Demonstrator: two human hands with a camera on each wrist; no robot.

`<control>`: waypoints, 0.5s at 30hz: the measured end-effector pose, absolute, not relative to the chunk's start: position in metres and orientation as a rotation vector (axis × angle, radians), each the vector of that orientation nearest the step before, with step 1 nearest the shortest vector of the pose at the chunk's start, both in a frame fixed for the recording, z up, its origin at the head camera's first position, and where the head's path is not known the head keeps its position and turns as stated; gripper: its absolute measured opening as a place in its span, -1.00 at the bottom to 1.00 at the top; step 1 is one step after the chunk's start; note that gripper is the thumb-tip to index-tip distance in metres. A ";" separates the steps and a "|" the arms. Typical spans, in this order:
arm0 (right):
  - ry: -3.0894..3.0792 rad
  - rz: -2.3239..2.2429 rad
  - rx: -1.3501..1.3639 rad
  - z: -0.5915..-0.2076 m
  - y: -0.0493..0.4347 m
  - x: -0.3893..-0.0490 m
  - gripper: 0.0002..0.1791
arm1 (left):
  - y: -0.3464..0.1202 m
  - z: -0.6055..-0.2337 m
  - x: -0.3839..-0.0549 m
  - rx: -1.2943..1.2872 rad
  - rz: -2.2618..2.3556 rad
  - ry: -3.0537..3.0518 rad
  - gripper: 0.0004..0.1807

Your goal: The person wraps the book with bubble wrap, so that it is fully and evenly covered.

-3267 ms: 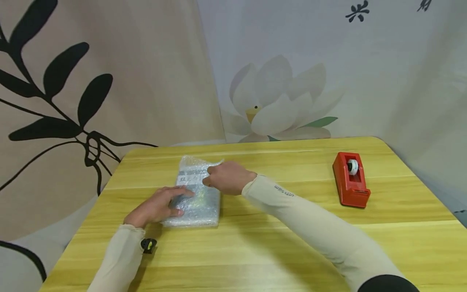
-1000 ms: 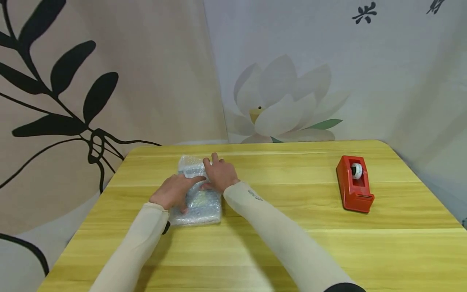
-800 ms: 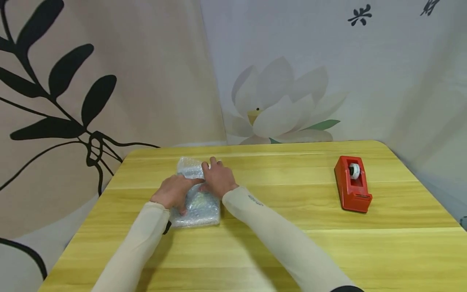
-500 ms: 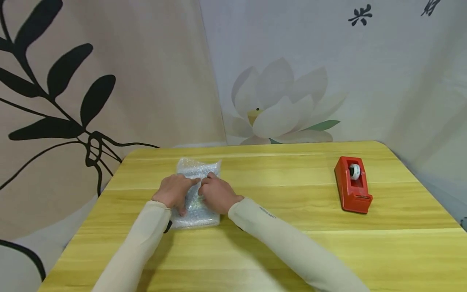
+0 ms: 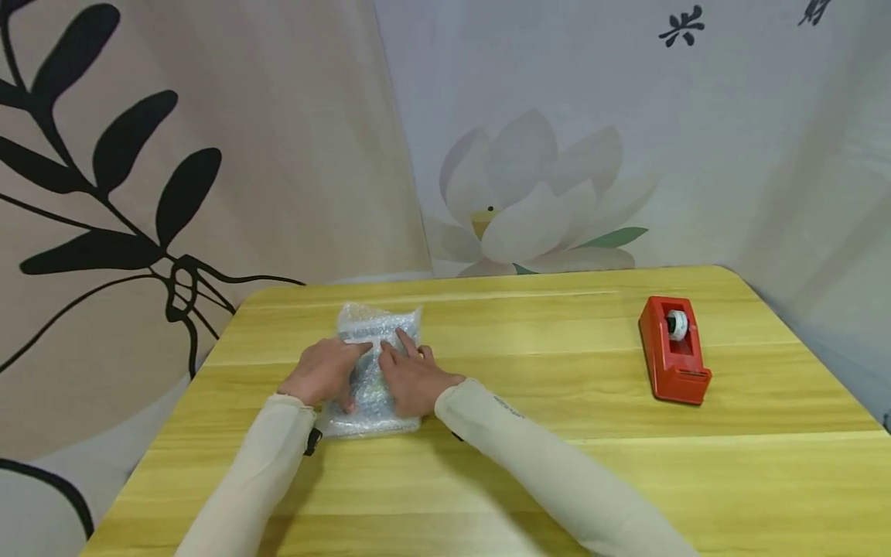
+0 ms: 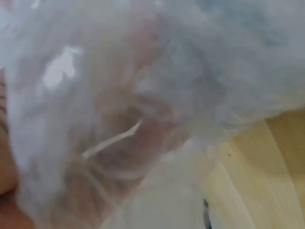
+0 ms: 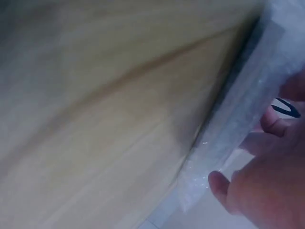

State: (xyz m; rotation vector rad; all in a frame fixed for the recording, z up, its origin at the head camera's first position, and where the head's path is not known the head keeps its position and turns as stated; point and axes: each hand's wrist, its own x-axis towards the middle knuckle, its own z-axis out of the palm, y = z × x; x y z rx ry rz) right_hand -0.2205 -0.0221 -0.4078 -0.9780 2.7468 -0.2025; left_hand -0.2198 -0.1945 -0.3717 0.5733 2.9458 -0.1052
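A flat package in clear bubble wrap (image 5: 379, 321) lies on the left half of the wooden table. From its left side my left hand (image 5: 322, 373) presses on the wrap, index finger reaching across and thumb spread toward the near end. My right hand (image 5: 411, 381) rests on the right part of the package, fingers extended toward the far end and close to the left fingertips. In the left wrist view, blurred bubble wrap (image 6: 200, 62) covers much of the scene, with skin showing through it. The right wrist view shows the package's edge (image 7: 238, 109) beside the right fingers.
A red tape dispenser (image 5: 674, 352) with a white roll stands on the right of the wooden table (image 5: 543, 464). Behind the table hangs a printed cloth (image 5: 292, 139) with leaves and a lotus.
My right hand has come down from the package's far right part to its middle, and its fingers have straightened. The left hand has shifted slightly left in the last half second.
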 end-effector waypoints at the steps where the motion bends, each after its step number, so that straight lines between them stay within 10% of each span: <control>1: 2.737 -0.220 -0.967 -0.408 -0.022 -0.222 -0.38 | -0.195 -0.372 -0.220 0.566 -0.090 2.947 0.10; 15: 2.619 -0.591 -0.930 -0.408 -0.015 -0.238 -0.32 | -0.231 -0.378 -0.206 0.511 0.356 2.853 -0.16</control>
